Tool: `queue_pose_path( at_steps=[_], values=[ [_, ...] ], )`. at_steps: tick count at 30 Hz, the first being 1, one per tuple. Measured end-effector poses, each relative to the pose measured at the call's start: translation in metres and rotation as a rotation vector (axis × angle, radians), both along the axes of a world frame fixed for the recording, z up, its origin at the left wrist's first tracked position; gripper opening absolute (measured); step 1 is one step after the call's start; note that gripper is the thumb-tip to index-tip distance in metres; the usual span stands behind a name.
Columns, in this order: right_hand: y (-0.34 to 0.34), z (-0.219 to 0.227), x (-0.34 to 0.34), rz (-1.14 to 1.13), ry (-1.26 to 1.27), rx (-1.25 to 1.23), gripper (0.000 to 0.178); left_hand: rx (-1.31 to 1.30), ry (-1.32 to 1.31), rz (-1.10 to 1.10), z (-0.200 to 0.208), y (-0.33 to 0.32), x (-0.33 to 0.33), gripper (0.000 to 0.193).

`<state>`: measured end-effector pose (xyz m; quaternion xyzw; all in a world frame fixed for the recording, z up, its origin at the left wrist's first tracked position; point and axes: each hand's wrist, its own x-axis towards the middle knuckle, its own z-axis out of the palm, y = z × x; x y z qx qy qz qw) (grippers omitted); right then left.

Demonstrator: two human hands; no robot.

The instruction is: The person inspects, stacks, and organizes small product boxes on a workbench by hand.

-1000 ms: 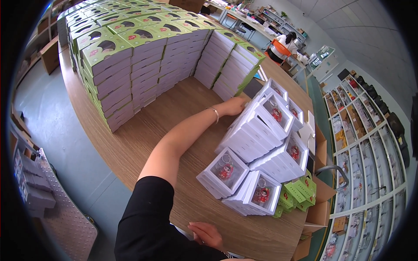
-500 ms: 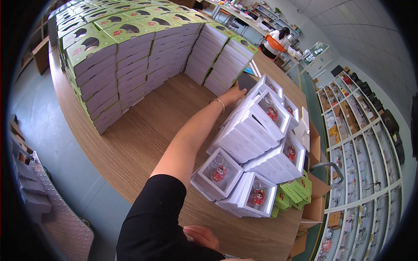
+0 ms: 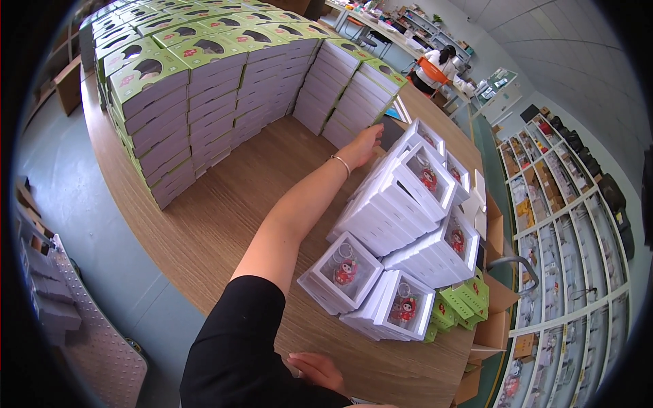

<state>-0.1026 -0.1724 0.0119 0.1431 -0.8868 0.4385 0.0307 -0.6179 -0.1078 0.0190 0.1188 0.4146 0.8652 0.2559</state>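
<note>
My left hand [image 3: 365,144], with a bracelet at the wrist, stretches across the table to the gap between a stack of green-topped boxes [image 3: 360,98] and a pile of white trays [image 3: 384,204]. Its fingers are apart and slightly bent, with nothing seen in them, beside a dark grey flat thing [image 3: 392,130]; whether they touch it I cannot tell. The trays hold red doll keychains [image 3: 345,272] under clear fronts. Low in view, my right hand [image 3: 318,369] lies on the table, fingers extended, partly hidden by my black sleeve.
A wall of stacked green-and-white window boxes [image 3: 204,88] lines the table's far left. Small green boxes [image 3: 466,299] lie by the right edge, near open cartons [image 3: 493,299]. Shelves [image 3: 564,272] stand right; a person [image 3: 439,68] sits at the back.
My left hand has shifted slightly up and right, its fingers lifting. My right hand stays on the table. The boxes and trays keep their places; the view has shifted a little.
</note>
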Motion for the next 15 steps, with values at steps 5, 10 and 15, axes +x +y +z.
queue_pose_path(
  at_steps=[5,10,15],
  values=[
    [0.003,0.000,-0.004,0.004,0.003,-0.005,0.041,-0.075,0.057,0.015,0.004,0.000,0.007,0.060],
    [0.000,-0.005,0.000,0.003,0.001,-0.015,0.040,-0.270,0.239,0.083,-0.007,-0.010,0.011,0.061],
    [-0.003,-0.027,-0.005,-0.028,0.283,-0.009,0.039,-0.228,0.359,-0.248,0.006,-0.033,0.029,0.050]
  ],
)
